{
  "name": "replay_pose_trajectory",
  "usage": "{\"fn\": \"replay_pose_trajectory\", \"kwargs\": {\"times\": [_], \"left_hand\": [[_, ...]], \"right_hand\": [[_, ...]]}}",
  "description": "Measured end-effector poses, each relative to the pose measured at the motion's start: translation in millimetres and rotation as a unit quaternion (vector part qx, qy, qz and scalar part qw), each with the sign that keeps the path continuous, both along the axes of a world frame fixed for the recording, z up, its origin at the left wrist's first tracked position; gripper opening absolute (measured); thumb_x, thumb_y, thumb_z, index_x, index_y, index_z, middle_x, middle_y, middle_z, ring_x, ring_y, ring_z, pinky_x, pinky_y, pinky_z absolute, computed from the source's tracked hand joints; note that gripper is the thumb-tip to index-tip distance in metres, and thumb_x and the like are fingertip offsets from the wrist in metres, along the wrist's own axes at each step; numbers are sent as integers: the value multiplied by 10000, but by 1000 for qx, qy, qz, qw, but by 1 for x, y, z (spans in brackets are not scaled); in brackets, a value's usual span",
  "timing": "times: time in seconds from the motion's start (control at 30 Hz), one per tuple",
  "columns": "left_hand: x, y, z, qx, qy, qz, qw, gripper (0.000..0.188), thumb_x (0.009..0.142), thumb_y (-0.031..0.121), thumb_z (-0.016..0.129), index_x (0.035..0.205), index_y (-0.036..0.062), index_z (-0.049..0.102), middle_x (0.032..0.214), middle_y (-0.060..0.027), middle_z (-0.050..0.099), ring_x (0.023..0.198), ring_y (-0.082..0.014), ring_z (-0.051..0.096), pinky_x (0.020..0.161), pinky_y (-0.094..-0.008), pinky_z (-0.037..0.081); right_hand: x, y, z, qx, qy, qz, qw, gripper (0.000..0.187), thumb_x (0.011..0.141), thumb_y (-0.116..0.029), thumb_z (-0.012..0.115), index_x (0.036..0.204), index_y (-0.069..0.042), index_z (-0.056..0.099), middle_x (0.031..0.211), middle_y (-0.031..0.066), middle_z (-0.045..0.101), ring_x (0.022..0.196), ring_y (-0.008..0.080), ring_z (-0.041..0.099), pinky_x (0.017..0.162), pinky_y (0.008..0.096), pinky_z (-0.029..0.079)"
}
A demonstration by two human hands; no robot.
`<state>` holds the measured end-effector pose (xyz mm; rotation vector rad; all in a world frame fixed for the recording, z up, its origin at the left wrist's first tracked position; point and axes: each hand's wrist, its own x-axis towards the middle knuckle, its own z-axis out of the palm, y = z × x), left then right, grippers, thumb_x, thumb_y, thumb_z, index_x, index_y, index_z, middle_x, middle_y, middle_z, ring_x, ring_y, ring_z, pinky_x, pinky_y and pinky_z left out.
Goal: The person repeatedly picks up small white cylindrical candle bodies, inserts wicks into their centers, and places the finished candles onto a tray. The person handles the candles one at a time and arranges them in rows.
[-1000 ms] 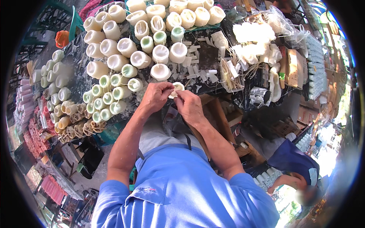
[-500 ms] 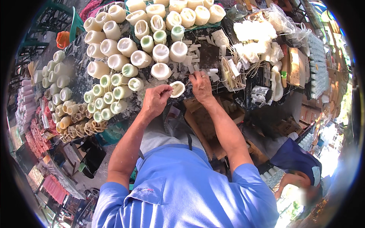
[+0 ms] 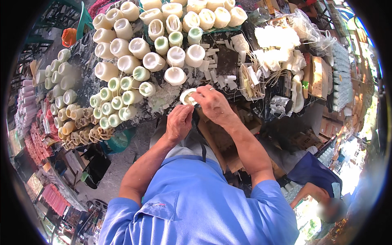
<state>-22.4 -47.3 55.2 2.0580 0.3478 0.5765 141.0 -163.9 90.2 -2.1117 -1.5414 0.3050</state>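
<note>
A small cream wax candle [image 3: 183, 96] with a hollow top stands at the near edge of the work table, in front of me. Over its right side reaches my right hand [image 3: 211, 104], fingers pinched together at the opening; what they grip is hidden. Just below the candle is my left hand [image 3: 179, 121], its fingers pressed together near the rim, and I cannot make out what is between them. A wider white candle [image 3: 174, 76] stands just beyond. Small white wax pieces [image 3: 212, 75] lie scattered to the right of it.
Rows of cream candles [image 3: 139, 47] and pale green candles [image 3: 128, 97] fill the left and far table. At right are a bundle of wicks [image 3: 250, 81], white wax lumps [image 3: 277, 36] and a metal can [image 3: 281, 103]. An open cardboard box [image 3: 222, 141] sits below the edge. Another person [image 3: 316, 175] is lower right.
My right hand has come from the white pieces back left to the candle. My left hand has dropped lower and nearer to me, beside the candle.
</note>
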Motion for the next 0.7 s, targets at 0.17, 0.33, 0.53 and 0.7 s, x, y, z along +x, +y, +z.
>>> {"fn": "replay_pose_trajectory", "kwargs": {"times": [0.17, 0.33, 0.53, 0.7], "left_hand": [[1, 3, -1, 5, -4, -9, 1000, 170, 891, -86, 748, 1046, -18, 727, 980, -165, 766, 849, -359, 725, 757, -436, 598], [3, 5, 0, 3, 5, 8, 1000, 130, 917, -59, 764, 1038, -17, 744, 950, -172, 770, 851, -351, 751, 757, -424, 606], [7, 12, 3, -34, 39, 34, 998, 83, 952, -3, 768, 1033, -7, 756, 937, -172, 766, 825, -343, 745, 748, -415, 596], [10, 25, 2, -80, 90, 32, 992, 100, 990, 54, 769, 1069, -8, 777, 925, -159, 781, 774, -250, 757, 740, -351, 586]], "right_hand": [[-10, 6, -5, 39, 31, -12, 999, 217, 906, -55, 662, 1113, -15, 714, 1086, 147, 705, 1024, 338, 713, 872, 432, 614], [10, -31, -26, 65, 43, -205, 976, 134, 964, -31, 734, 1091, -8, 772, 1021, 175, 759, 916, 381, 752, 823, 451, 611], [24, -33, -85, 23, -12, -248, 968, 49, 931, -74, 749, 938, -53, 706, 949, 160, 677, 826, 392, 715, 716, 485, 583], [25, 7, -118, -81, -90, -311, 943, 117, 989, -145, 656, 1002, -33, 686, 974, 169, 648, 902, 396, 722, 769, 515, 592]]}}
